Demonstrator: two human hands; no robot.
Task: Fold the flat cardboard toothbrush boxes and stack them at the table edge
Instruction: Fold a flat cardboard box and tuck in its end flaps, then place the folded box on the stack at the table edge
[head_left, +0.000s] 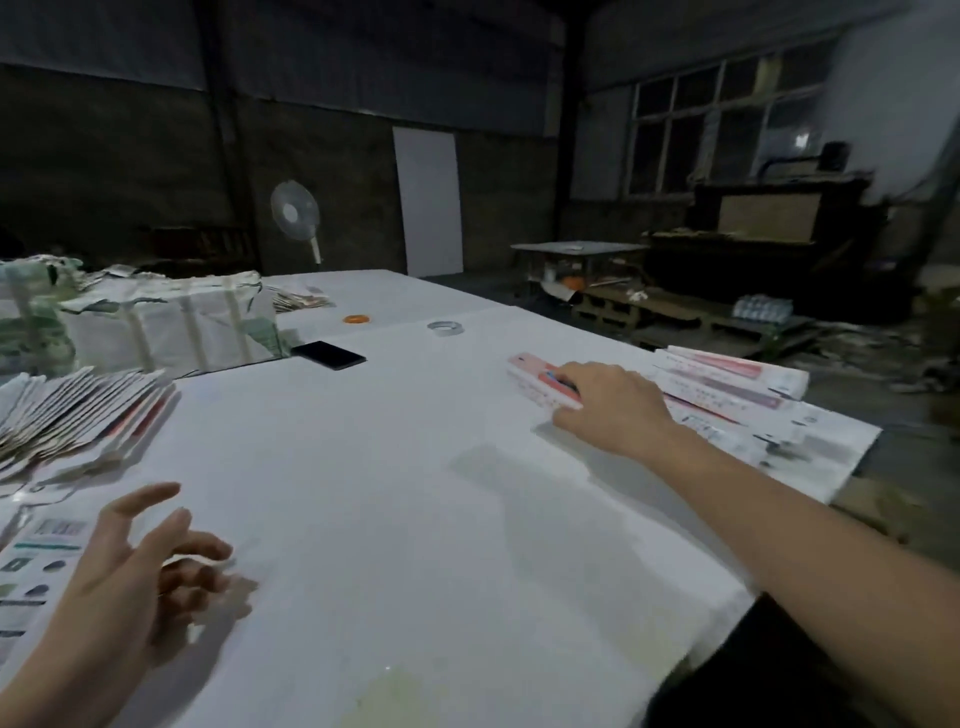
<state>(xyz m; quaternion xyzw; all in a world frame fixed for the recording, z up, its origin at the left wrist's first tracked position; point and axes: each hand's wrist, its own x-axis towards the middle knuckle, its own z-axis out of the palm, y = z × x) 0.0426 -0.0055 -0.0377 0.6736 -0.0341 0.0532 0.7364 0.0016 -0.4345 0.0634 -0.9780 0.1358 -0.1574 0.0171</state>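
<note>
Pink-and-white, the folded cardboard toothbrush box (540, 387) lies on the white table (395, 467) near its right edge, and your right hand (613, 405) is curled over its near end, fingers gripping it. Just beyond your wrist sits the stack of folded boxes (727, 379). Your left hand (140, 566) hovers loose-fingered, holding nothing, beside the fanned pile of flat cardboard blanks (78, 415). A black phone (330, 355) lies farther back.
</note>
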